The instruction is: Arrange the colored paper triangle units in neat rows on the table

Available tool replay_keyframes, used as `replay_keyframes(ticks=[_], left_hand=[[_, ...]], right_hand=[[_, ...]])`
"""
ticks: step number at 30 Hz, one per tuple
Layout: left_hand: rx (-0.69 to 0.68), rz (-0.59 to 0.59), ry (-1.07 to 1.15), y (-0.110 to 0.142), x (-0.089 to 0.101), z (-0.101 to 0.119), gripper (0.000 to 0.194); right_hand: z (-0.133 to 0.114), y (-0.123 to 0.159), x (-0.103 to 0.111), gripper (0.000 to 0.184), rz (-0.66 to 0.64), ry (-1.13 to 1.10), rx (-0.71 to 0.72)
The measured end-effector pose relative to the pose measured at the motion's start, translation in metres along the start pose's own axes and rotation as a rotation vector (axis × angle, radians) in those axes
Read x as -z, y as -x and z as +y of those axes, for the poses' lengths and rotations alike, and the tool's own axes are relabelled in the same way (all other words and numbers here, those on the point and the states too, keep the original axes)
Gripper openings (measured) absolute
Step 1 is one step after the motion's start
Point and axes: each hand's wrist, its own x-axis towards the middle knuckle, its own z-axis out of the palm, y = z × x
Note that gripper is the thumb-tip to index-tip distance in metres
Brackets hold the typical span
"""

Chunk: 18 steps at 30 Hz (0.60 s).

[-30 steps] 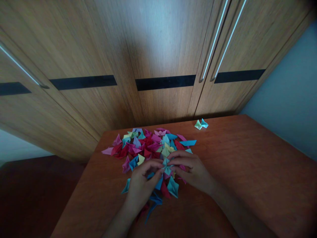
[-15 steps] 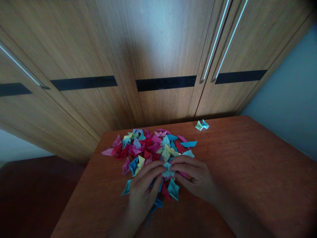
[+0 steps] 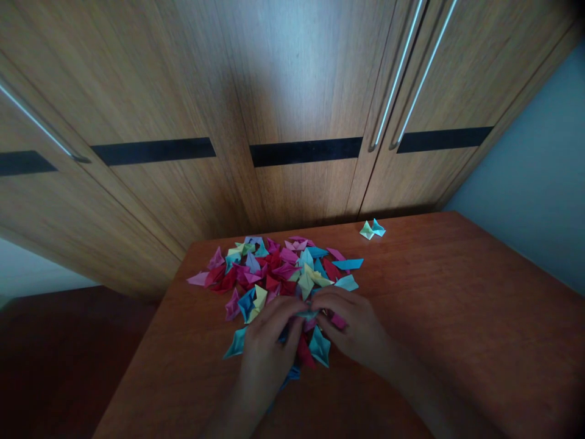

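Observation:
Between the fingertips of both hands is a small light-blue origami paper boat [image 3: 308,314], held over the near part of a pile of folded paper boats. My left hand [image 3: 270,341] pinches its left side, and my right hand [image 3: 354,320] pinches its right side. Fingers cover much of the boat, and it is slightly blurred. Just below the hands lie a teal paper boat [image 3: 319,347] and a red folded paper [image 3: 305,352]. Another teal boat [image 3: 236,343] sits left of my left hand, and a dark-blue one [image 3: 291,373] is partly hidden under it.
Pink, red, yellow and blue paper boats [image 3: 274,265] spread over the brown table [image 3: 434,292] beyond my hands. Apart from them, two small pale boats [image 3: 372,229] stand at the back edge. A wooden wardrobe [image 3: 301,195] rises directly behind the table.
The light-blue boat has turned in my fingers, from showing its broad face to a narrower, edge-on view. Both hands have drawn slightly closer together around it.

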Motion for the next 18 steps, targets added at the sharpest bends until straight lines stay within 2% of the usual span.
replay_keyframes(ticks=[2,4,8,12,15,18], left_hand=[[0.068,-0.009,0.036,-0.002,0.001,0.002,0.030],[0.123,-0.026,0.083,-0.004,0.002,0.003,0.032],[0.208,-0.104,0.229,-0.007,0.005,0.002,0.017],[0.469,-0.149,0.464,-0.007,0.007,-0.002,0.010],[0.670,-0.122,0.661,-0.008,0.008,-0.004,0.014],[0.757,-0.118,0.845,-0.012,0.008,-0.004,0.023]], right_hand=[[-0.002,-0.001,0.002,0.024,-0.020,-0.048,-0.111],[-0.004,-0.003,0.004,0.022,-0.042,-0.089,-0.154],[-0.003,-0.006,0.007,0.007,-0.046,-0.195,-0.121],[-0.003,-0.004,0.007,0.012,-0.086,-0.178,-0.095],[-0.003,-0.002,0.007,0.027,-0.130,-0.132,-0.052],[-0.001,-0.002,0.006,0.016,-0.134,-0.124,-0.002]])
